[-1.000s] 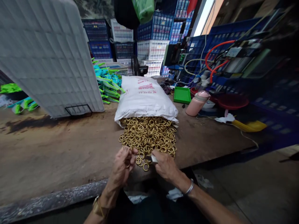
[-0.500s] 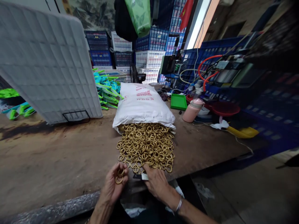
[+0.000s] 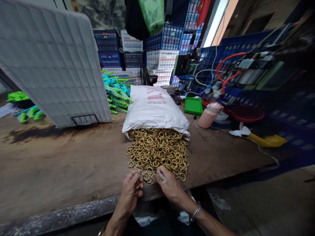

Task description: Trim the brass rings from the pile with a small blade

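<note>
A heap of brass rings (image 3: 157,151) spills from the open mouth of a white sack (image 3: 154,108) onto a worn brown table (image 3: 61,167). My left hand (image 3: 131,191) is at the heap's near edge, fingers curled around a few brass rings. Just to its right, my right hand (image 3: 169,186) pinches a small flat silvery piece (image 3: 161,176) against the front rings of the heap. Both hands sit at the table's front edge, a short gap apart.
A grey ribbed panel (image 3: 54,62) leans at the back left. Teal and green plastic parts (image 3: 116,91) lie behind it. Right of the sack are a green tray (image 3: 193,105), a pink bottle (image 3: 209,115), a red bowl (image 3: 247,113) and a yellow scoop (image 3: 269,140). Stacked crates (image 3: 161,59) fill the back.
My left hand has closed tighter on its rings and moved right, toward the right hand. My right hand has shifted slightly forward into the heap's edge. The camera view has swayed.
</note>
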Tool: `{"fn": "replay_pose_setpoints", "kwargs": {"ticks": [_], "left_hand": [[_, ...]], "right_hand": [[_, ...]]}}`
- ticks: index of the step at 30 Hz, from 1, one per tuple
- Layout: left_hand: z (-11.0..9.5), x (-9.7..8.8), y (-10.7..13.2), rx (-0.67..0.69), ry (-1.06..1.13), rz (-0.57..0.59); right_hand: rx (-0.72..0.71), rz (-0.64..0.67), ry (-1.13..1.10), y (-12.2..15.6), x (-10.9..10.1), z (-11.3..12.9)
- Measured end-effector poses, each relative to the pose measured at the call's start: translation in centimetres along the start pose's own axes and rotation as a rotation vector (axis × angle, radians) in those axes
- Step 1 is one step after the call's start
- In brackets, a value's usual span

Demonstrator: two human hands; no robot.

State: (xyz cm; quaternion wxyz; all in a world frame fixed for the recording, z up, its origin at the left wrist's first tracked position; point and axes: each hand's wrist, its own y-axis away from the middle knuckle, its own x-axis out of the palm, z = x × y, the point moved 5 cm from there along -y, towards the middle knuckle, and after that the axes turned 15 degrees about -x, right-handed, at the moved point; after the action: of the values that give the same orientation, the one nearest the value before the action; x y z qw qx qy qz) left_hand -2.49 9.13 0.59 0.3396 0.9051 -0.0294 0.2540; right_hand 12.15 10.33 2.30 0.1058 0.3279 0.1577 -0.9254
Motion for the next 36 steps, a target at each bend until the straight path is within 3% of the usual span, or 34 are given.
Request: {"fn": "replay_pose_setpoints", "kwargs": {"ticks": [4,7,11,13,18,20,24,27,36], "left_hand": [[1.4,1.0,-0.3,0.02,-0.221,0.047],[1.5,1.3,-0.3,0.053,-0.356,-0.025],[-0.1,1.7,0.3,0.333,-0.5,-0.111],[-0.5,1.9,0.5,0.402,-0.521,-0.106],[1.2,1.6,-0.5,0.066,-0.367,0.019],[1.5,1.8,-0.4,0.009,-0.312,0.08],[1.3,2.2,0.1,-0.019,-0.214,0.132],[1.0,2.3,0.3,-0.011,-0.17,0.135],[1.4,1.6,-0.3,0.039,-0.214,0.086]], "right_hand": [[-0.032,-0.036,-0.133,-0.5,-0.1,1.1],[-0.005,-0.021,-0.224,-0.8,0.0,1.5],[0.098,-0.011,-0.312,-1.1,0.1,1.3],[0.116,-0.01,-0.293,-1.4,0.1,1.2],[0.086,-0.01,-0.182,-1.8,0.2,1.4],[0.056,-0.006,-0.187,-1.9,0.2,1.6],[0.049,-0.023,-0.216,-2.0,-0.1,1.6],[0.047,-0.028,-0.11,-1.7,-0.4,1.1],[-0.124,0.208,0.223,-0.3,0.9,1.3]]}}
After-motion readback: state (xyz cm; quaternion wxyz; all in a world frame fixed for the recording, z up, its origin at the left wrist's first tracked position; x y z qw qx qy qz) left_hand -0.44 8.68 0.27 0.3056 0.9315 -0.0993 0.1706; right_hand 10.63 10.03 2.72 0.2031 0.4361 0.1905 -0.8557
